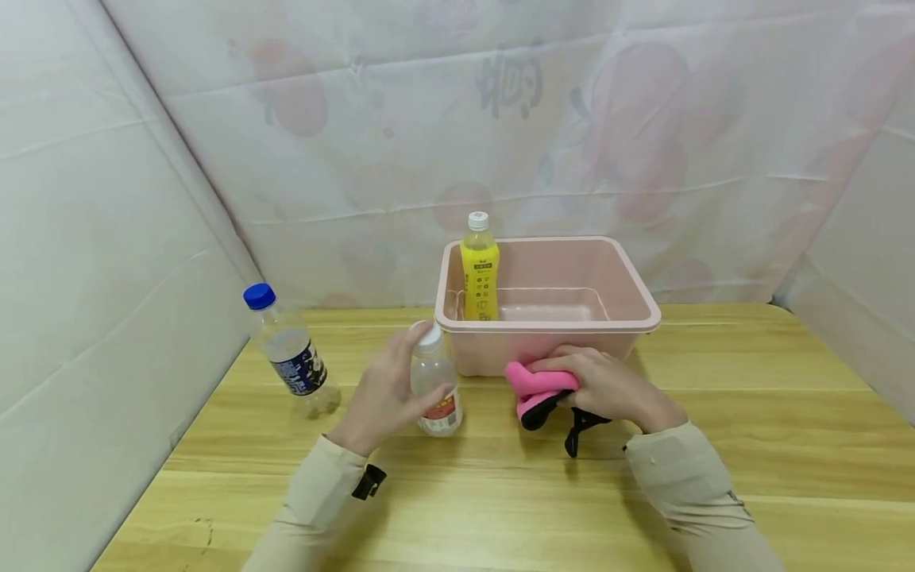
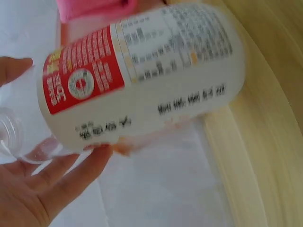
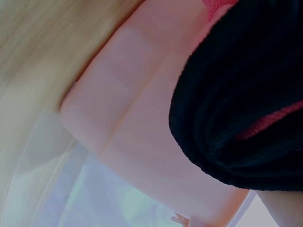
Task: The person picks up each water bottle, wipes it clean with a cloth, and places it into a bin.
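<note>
My left hand (image 1: pixel 382 397) curves around a clear plastic bottle (image 1: pixel 434 377) with a white cap and a red and white label. One finger reaches up by the cap and the thumb crosses in front of the label. The left wrist view shows the thumb (image 2: pixel 14 70) apart from the bottle, with other fingers (image 2: pixel 78 177) close along its opposite side. My right hand (image 1: pixel 604 385) grips a folded pink and black fuzzy cloth item (image 1: pixel 539 389), a black strap dangling from it. That hand is at the front wall of a pink plastic bin (image 1: pixel 472 349).
Inside the bin, at its left, stands a yellow-labelled bottle (image 1: pixel 480 274) with a white cap. A clear bottle with a blue cap (image 1: pixel 296 357) leans in view at the table's left. Behind the wooden table (image 1: pixel 500 508) hangs a pale curtain (image 1: pixel 400 159).
</note>
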A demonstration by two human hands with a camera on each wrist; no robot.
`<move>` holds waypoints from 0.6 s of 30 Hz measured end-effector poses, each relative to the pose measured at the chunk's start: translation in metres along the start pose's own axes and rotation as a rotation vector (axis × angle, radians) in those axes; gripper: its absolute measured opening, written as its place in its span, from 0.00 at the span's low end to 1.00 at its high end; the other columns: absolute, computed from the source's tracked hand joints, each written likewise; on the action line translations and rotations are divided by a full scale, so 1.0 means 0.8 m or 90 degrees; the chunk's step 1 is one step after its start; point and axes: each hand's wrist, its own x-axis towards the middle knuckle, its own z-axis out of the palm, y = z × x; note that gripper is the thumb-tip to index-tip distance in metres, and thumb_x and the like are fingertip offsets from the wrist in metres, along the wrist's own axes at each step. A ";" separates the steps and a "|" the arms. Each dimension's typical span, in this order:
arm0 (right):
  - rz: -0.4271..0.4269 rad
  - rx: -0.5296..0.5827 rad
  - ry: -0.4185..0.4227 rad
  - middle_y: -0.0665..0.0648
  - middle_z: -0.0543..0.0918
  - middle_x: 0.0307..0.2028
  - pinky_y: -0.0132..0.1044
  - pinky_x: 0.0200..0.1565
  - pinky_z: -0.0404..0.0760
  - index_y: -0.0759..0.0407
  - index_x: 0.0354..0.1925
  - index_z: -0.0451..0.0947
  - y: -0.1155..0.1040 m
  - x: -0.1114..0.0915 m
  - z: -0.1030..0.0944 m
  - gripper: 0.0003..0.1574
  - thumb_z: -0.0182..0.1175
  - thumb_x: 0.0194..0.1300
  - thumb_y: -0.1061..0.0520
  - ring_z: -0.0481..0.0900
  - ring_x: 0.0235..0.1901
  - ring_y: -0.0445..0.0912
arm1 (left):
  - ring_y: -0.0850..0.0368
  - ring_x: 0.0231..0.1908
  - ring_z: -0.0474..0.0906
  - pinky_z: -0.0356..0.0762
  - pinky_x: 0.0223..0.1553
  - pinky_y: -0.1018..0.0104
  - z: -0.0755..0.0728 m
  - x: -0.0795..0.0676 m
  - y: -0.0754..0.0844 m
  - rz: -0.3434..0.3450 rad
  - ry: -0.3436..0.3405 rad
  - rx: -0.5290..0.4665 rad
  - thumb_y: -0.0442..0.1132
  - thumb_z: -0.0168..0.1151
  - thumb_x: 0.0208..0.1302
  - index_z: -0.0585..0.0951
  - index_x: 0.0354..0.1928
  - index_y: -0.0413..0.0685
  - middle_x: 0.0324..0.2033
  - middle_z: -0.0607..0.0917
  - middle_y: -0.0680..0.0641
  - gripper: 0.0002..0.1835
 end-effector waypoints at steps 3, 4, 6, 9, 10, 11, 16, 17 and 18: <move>0.001 0.006 0.000 0.50 0.84 0.50 0.53 0.56 0.79 0.50 0.53 0.87 -0.001 -0.001 -0.001 0.22 0.69 0.61 0.64 0.80 0.51 0.49 | 0.43 0.48 0.81 0.87 0.44 0.54 0.007 0.005 0.012 0.034 -0.028 -0.038 0.38 0.80 0.52 0.61 0.70 0.40 0.53 0.79 0.35 0.47; 0.004 0.010 -0.001 0.50 0.84 0.51 0.53 0.56 0.79 0.50 0.54 0.86 -0.001 -0.001 -0.001 0.22 0.69 0.62 0.64 0.80 0.51 0.49 | 0.44 0.48 0.81 0.87 0.43 0.56 0.009 0.006 0.015 0.045 -0.037 -0.049 0.38 0.79 0.53 0.62 0.70 0.41 0.53 0.79 0.36 0.46; 0.009 0.017 -0.002 0.50 0.84 0.51 0.54 0.55 0.80 0.50 0.54 0.86 -0.002 -0.002 -0.001 0.22 0.70 0.62 0.63 0.81 0.51 0.49 | 0.46 0.47 0.81 0.87 0.44 0.59 0.014 0.009 0.022 0.067 -0.050 -0.066 0.38 0.79 0.54 0.62 0.69 0.41 0.52 0.79 0.37 0.45; 0.006 0.020 0.004 0.50 0.85 0.50 0.54 0.55 0.80 0.51 0.54 0.86 -0.002 -0.001 -0.001 0.22 0.70 0.62 0.63 0.81 0.51 0.49 | 0.48 0.47 0.81 0.86 0.46 0.61 0.019 0.011 0.030 0.085 -0.057 -0.082 0.38 0.78 0.54 0.61 0.69 0.41 0.52 0.79 0.38 0.45; 0.002 0.019 0.005 0.50 0.85 0.51 0.53 0.55 0.80 0.50 0.54 0.86 -0.002 0.000 -0.001 0.22 0.70 0.62 0.62 0.81 0.51 0.49 | 0.48 0.47 0.81 0.86 0.45 0.61 0.020 0.010 0.031 0.085 -0.054 -0.083 0.38 0.78 0.54 0.61 0.69 0.41 0.52 0.79 0.39 0.45; -0.003 0.019 0.005 0.49 0.85 0.50 0.53 0.55 0.80 0.50 0.54 0.86 -0.002 0.000 0.000 0.22 0.70 0.62 0.62 0.81 0.51 0.48 | 0.48 0.47 0.81 0.86 0.46 0.60 0.022 0.009 0.032 0.084 -0.051 -0.081 0.38 0.79 0.53 0.61 0.69 0.41 0.53 0.79 0.38 0.45; -0.021 0.018 0.004 0.49 0.85 0.50 0.51 0.54 0.81 0.51 0.54 0.87 -0.002 0.002 0.001 0.22 0.69 0.61 0.64 0.81 0.50 0.48 | 0.46 0.49 0.80 0.85 0.50 0.55 0.028 0.005 0.035 0.079 -0.034 -0.069 0.39 0.78 0.55 0.60 0.69 0.40 0.55 0.77 0.37 0.46; -0.021 0.018 0.006 0.49 0.85 0.49 0.51 0.54 0.81 0.51 0.53 0.87 -0.001 0.002 0.001 0.22 0.68 0.61 0.66 0.81 0.49 0.48 | 0.46 0.50 0.80 0.84 0.52 0.55 0.029 0.005 0.035 0.082 -0.033 -0.066 0.40 0.77 0.56 0.59 0.69 0.40 0.56 0.77 0.37 0.45; -0.021 0.018 0.008 0.50 0.85 0.49 0.51 0.53 0.81 0.52 0.53 0.87 -0.001 0.001 0.001 0.23 0.68 0.60 0.67 0.81 0.49 0.48 | 0.46 0.50 0.79 0.84 0.52 0.55 0.030 0.005 0.035 0.085 -0.033 -0.063 0.41 0.76 0.58 0.59 0.70 0.40 0.56 0.76 0.36 0.45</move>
